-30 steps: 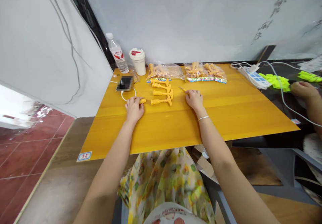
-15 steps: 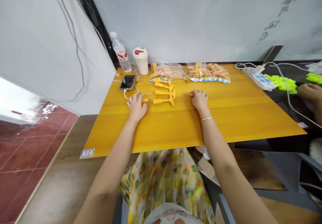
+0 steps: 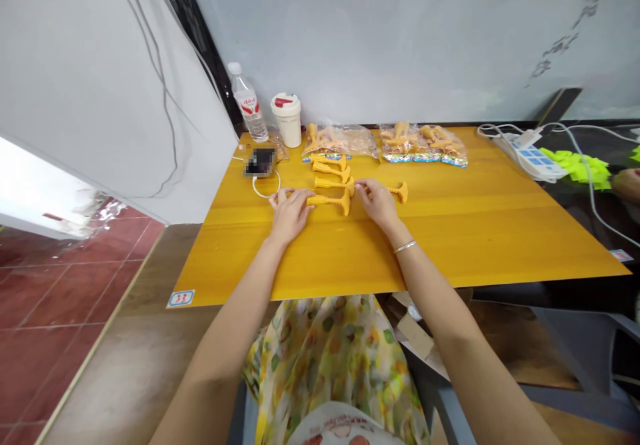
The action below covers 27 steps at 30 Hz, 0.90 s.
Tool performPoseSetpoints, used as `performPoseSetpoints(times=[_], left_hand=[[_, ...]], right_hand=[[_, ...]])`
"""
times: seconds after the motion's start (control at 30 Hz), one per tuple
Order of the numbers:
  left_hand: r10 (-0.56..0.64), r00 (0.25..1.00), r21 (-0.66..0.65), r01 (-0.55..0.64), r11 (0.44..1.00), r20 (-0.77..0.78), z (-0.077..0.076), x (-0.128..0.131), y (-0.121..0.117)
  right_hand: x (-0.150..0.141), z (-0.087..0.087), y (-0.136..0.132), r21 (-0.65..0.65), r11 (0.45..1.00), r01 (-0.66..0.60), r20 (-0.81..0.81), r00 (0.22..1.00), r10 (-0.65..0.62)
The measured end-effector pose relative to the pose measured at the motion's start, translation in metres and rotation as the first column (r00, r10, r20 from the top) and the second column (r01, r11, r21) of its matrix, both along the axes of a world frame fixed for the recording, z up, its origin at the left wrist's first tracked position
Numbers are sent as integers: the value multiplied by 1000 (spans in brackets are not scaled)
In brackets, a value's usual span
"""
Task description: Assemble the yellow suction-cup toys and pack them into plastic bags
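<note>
Left hand [image 3: 290, 215] sits at the stem end of an orange flared plastic part [image 3: 327, 200]. Right hand [image 3: 377, 204] lies over the stem of a second part [image 3: 399, 192]. Hands apart; grip undeterminable. Three further parts [image 3: 330, 170] lie beyond, then two plastic bags [image 3: 424, 146], all on the yellow tabletop [image 3: 400, 245].

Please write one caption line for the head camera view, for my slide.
Left hand and right hand touch orange moulded pieces on a yellow table.
</note>
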<state>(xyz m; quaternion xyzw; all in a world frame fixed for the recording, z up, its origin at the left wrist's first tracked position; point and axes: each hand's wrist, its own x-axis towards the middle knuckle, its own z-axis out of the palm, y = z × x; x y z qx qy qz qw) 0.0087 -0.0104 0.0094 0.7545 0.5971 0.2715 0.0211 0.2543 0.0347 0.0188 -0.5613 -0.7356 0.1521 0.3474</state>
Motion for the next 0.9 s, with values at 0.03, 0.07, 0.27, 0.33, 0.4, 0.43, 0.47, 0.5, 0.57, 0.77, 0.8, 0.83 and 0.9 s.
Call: performPoseSetpoints(times=[0.03,0.07,0.27,0.33,0.4,0.43,0.47,0.5,0.57,0.77,0.8,0.83,0.9], left_hand=[[-1,1000,26,1,1000,18,0,-1,-1],[-5,999,53,3,999,37,0,-2,-1],[-91,976,104,72,992,196,-5,0,2],[-109,954,75,91,993,281,-6,1,4],[-112,926,45,103,994,360,-8,1,5],[-112,910,31,109,994,398,-8,2,6],[-111,892,15,117,993,437,-9,2,7],[-110,872,-5,128,992,478,-9,2,8],[-88,818,-53,143,988,569,-9,2,8],[61,644,-114,41,993,762,-5,4,6],[101,630,-127,-3,992,770,-5,4,6],[143,609,-145,-47,988,780,-5,4,7],[218,544,-188,-111,976,810,-4,3,9]], right_hand=[[-2,-2,0,-52,998,-36,-96,995,31],[-4,-4,1,-112,989,-100,-197,977,77],[-14,-3,0,-175,862,-476,-610,739,284],[-14,0,-1,-124,865,-487,-625,715,313],[-12,2,-2,-96,867,-489,-609,718,338],[-12,3,-3,-86,873,-481,-589,731,345],[-11,3,-5,-78,880,-469,-560,751,350],[-11,3,-7,-69,889,-453,-527,773,354],[-11,3,-11,-27,906,-423,-436,821,370],[-12,9,-22,193,875,-445,-18,890,457],[-13,10,-24,192,873,-449,30,891,452],[-13,11,-26,189,869,-457,67,889,453],[-15,11,-29,211,845,-491,101,871,481]])
